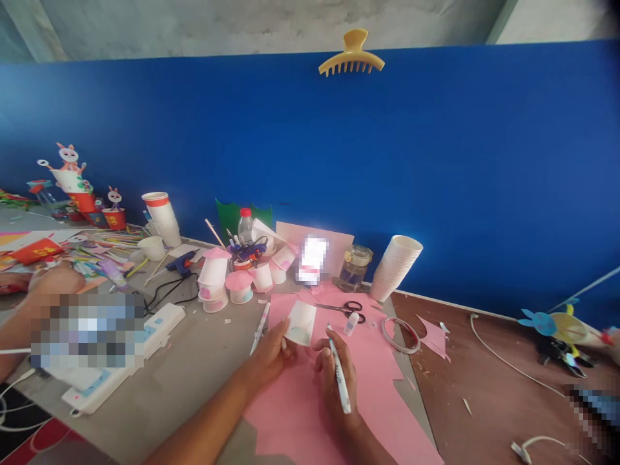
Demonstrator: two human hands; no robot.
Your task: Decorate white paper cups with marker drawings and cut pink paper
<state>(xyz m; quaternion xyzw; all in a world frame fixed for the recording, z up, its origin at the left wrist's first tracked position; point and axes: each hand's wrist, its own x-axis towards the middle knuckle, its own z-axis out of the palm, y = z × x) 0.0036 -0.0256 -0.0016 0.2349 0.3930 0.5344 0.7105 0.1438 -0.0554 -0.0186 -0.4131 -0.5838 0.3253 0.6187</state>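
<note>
My left hand [275,349] grips a white paper cup [301,323] with a faint coloured mark on its side. In my right hand [339,378] is a white marker pen [340,374], its tip pointing up and towards the cup, apart from it. Both hands are above a large sheet of pink paper [310,413] with ragged cut edges. Black-handled scissors [351,311] and a small marker cap or glue bottle [351,324], which I cannot tell apart, lie just beyond my right hand. Another white marker [260,328] rests left of the cup.
Decorated paper cups [213,281] cluster at the back, near a propped phone [312,258], a glass jar [354,268] and a stack of cups [396,266]. A tape roll [401,334] lies right. At left are a glue gun [183,263], a power strip [165,323] and another person's hand [61,279].
</note>
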